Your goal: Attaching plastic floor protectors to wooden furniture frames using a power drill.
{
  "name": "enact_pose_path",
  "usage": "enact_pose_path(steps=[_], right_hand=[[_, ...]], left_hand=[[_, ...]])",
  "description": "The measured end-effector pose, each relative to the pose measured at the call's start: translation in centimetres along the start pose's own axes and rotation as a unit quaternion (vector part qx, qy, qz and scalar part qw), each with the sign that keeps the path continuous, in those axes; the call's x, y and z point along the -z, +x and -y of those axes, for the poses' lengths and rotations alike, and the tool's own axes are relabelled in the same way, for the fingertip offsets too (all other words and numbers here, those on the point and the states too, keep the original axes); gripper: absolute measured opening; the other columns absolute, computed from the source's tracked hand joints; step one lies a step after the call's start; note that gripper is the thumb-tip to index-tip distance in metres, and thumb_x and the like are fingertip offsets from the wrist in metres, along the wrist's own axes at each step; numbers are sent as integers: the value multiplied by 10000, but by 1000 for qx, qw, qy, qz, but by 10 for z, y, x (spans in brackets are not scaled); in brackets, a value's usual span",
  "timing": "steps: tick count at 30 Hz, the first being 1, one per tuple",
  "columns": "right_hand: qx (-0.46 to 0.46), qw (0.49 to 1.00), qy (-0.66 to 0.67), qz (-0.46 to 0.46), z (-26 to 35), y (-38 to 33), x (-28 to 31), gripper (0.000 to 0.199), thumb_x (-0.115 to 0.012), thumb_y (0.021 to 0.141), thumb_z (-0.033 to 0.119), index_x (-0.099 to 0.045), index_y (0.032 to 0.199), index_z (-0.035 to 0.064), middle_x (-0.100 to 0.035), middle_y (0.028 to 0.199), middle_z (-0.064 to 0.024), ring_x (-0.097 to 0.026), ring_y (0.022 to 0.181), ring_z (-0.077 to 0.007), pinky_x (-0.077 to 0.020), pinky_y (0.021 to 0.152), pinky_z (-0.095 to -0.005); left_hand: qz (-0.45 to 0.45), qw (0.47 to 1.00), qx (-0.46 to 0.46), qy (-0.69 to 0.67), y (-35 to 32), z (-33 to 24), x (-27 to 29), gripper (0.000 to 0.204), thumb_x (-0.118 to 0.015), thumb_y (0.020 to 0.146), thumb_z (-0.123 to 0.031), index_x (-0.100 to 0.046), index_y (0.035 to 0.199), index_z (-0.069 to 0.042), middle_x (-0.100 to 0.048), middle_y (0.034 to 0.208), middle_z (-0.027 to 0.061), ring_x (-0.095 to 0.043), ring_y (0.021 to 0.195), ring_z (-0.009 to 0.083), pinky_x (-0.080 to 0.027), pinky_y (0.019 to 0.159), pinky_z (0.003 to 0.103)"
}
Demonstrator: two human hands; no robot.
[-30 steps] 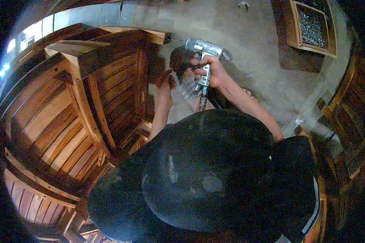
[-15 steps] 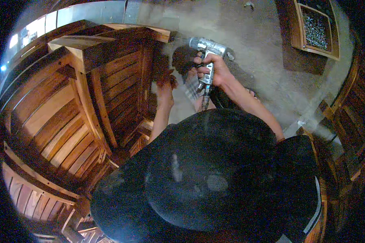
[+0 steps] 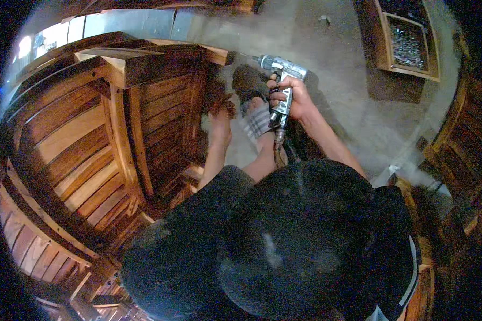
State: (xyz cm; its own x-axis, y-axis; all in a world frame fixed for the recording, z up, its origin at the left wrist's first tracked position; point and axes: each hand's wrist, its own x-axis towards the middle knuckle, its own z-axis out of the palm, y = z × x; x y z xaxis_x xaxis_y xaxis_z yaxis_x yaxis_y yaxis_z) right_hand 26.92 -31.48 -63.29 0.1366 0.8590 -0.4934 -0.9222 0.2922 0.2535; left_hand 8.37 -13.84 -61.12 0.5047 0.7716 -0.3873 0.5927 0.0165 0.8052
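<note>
- Upper middle: silver, pistol-shaped drill (image 3: 287, 68), nose pointing left.
- Right hand (image 3: 298, 97): fingers clamped around its grip.
- Left hand (image 3: 220, 111): shadowed; cannot tell the fingers' state.

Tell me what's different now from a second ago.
The drill has drawn slightly back to the right, leaving a small gap between its bit and the wooden beam end. More of the checked sandal shows. The right hand still grips the drill; the left hand stays beside the slatted wood, and the box of metal pieces stays put.
</note>
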Motion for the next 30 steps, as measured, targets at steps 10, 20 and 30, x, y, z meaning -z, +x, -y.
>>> enact_pose_path(steps=[10, 20, 30], right_hand=[[172, 839, -449, -254, 0, -63, -81, 206, -597, 727, 121, -598, 899, 6, -637, 813, -117, -599, 561, -174, -501, 517, -306], [356, 124, -867, -326, 72, -146, -182, 379, -686, 680, 228, -617, 984, 13, -635, 939, -195, -619, 878, -335, -487, 763, -419], [261, 130, -929, -228, 143, -119, -160, 312, -753, 623, 202, -657, 849, 9, -651, 836, -208, -637, 815, -364, -515, 738, -438]], left_hand=[[139, 986, 49, -81, 40, -84, 64, 237, -494, 887, -142, -628, 1069, -72, -608, 792, 24, -549, 630, 100, -458, 558, 227], [298, 947, -18, -121, 17, -192, -10, 259, -452, 860, -112, -622, 1024, -4, -587, 728, 23, -512, 560, 70, -402, 482, 207], [370, 915, -153, -47, 13, -293, -103, 264, -479, 855, -161, -645, 972, 8, -619, 716, 68, -571, 546, 128, -457, 511, 293]])
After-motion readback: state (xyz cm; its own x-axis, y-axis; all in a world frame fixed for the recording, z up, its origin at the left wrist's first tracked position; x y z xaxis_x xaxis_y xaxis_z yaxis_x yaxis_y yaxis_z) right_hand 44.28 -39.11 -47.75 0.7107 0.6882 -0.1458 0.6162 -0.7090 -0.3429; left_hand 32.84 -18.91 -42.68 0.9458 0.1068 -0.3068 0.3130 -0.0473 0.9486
